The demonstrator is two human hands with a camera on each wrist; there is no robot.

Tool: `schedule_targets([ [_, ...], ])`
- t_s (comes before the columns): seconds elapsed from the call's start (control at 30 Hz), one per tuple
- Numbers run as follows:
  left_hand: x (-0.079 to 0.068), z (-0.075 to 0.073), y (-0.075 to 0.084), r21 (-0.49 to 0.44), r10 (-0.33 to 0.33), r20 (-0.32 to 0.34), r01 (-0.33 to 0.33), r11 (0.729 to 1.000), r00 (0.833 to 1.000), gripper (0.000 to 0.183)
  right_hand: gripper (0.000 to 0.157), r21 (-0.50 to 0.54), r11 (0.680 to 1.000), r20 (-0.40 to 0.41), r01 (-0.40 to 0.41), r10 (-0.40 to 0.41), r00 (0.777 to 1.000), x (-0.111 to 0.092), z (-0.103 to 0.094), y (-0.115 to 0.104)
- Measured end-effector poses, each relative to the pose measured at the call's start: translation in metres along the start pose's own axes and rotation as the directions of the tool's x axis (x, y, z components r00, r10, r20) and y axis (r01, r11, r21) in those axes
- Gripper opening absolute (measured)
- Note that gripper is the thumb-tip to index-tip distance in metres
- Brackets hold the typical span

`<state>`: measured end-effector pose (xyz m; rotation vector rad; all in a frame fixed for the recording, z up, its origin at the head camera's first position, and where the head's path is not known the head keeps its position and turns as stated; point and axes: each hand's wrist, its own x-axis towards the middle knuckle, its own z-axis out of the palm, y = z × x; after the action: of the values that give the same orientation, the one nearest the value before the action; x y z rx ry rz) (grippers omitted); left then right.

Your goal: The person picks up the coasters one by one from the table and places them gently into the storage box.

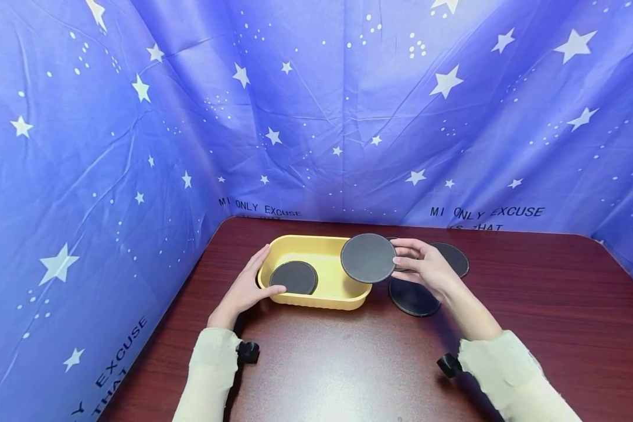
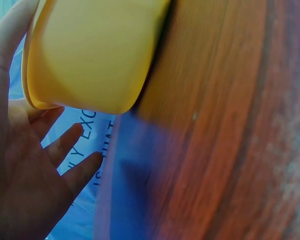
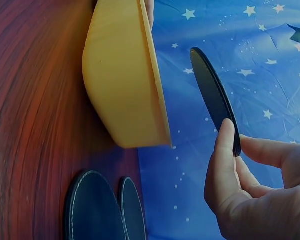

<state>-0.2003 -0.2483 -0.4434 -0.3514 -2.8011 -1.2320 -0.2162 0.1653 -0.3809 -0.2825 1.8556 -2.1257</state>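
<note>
A yellow oblong bin (image 1: 324, 302) stands on the table, with a round black coaster (image 1: 294, 278) inside its left end. My left hand (image 1: 245, 291) holds that end, its thumb over the near rim and its fingers along the outside; the left wrist view shows several fingers (image 2: 65, 145) spread beside the wall. Above the bin's right end, my right hand (image 1: 419, 264) pinches another black coaster (image 1: 368, 258) by its edge. The right wrist view shows this held coaster (image 3: 212, 95) tilted and apart from the bin, thumb on one side and fingers on the other.
More black coasters lie right of the bin: a near one (image 1: 414, 298) and a far one (image 1: 452, 259), with another partly hidden behind the right hand. White stitching rings their edges (image 3: 92, 207). A blue star-printed curtain (image 1: 316, 117) hangs round the dark red table (image 1: 548, 305).
</note>
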Motion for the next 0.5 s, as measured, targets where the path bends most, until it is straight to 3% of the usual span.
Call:
schedule_targets([
  [0.5,0.001,0.0,-0.001,-0.002,0.019,-0.008,-0.019,1.0,1.0,0.107,0.053,-0.074,0.997,0.017,-0.009,0.011,1.0,0.02,0.034,0.005],
])
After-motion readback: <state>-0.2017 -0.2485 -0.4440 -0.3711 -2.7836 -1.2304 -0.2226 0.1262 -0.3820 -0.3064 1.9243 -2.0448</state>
